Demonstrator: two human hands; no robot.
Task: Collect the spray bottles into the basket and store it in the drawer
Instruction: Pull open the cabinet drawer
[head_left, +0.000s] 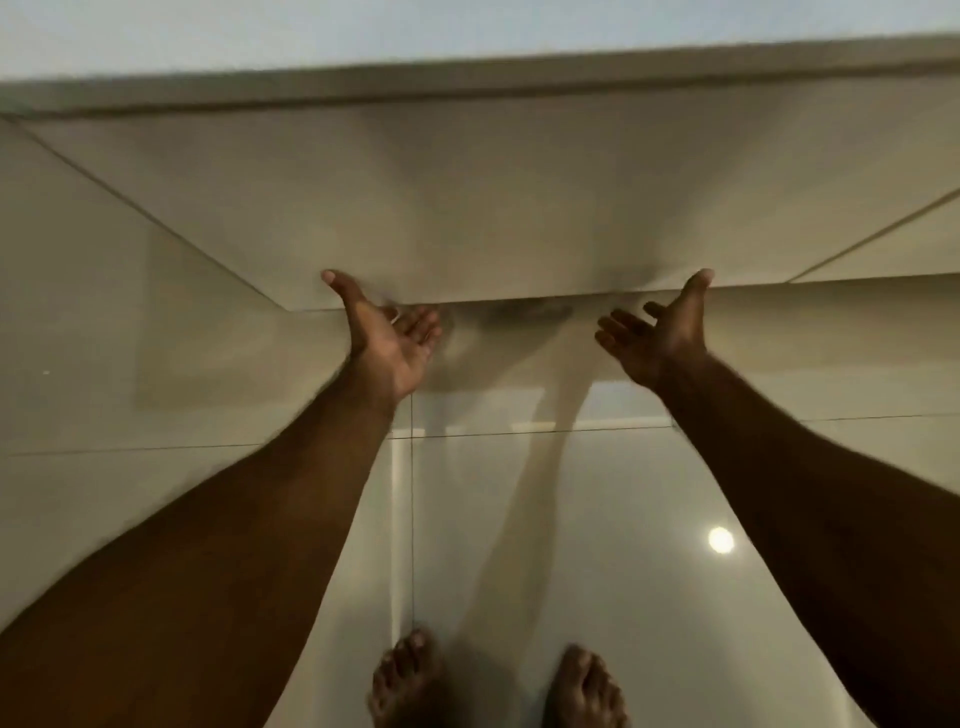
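Observation:
A wide glossy beige drawer front (493, 208) fills the upper half of the view, seen from above. My left hand (387, 332) reaches to its lower edge, palm up, thumb on the front face and fingers loosely curved just under the edge. My right hand (657, 332) mirrors it further right, thumb on the face, fingers below the edge. Neither hand holds anything. No basket or spray bottle is in sight; the inside of the drawer is hidden.
Neighbouring cabinet fronts (104, 291) flank the drawer on both sides under a pale counter edge (467, 83). Below lies a shiny tiled floor (519, 519) with a lamp's reflection (721, 540). My bare feet (493, 686) stand close to the cabinet.

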